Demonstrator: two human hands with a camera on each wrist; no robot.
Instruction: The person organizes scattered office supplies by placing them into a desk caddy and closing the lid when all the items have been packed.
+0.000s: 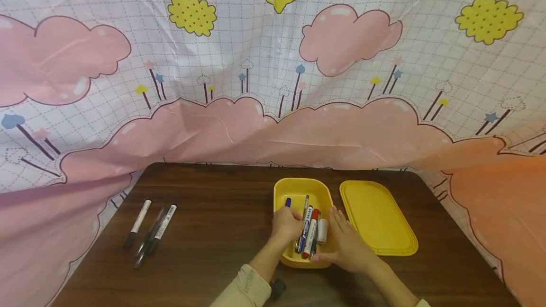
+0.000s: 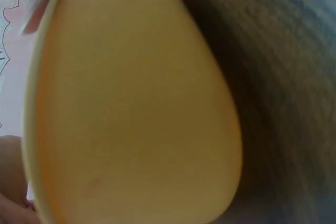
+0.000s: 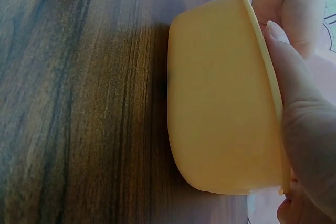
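Note:
A yellow plastic box (image 1: pixel 302 185) stands on the dark wooden table with several pens and markers inside. Among them are a blue-and-white marker (image 1: pixel 306 229), a red-capped marker (image 1: pixel 313 233) and a short white cylinder (image 1: pixel 323 231). My left hand (image 1: pixel 286 224) reaches over the box's left side, fingers curled around a blue-ended marker (image 1: pixel 288 202); the hand hides most of it. My right hand (image 1: pixel 347 245) rests on the near right corner of the box, its fingers extended along the right rim and the thumb over the near rim. The right wrist view shows that thumb (image 3: pixel 289 72) along the rim.
A yellow lid (image 1: pixel 379 219) lies flat to the right of the box. On the table's left side lie a white marker with a dark cap (image 1: pixel 138 221), a similar marker (image 1: pixel 164 226) and dark slim pens (image 1: pixel 149 236). A patterned curtain (image 1: pixel 273 131) hangs behind the table.

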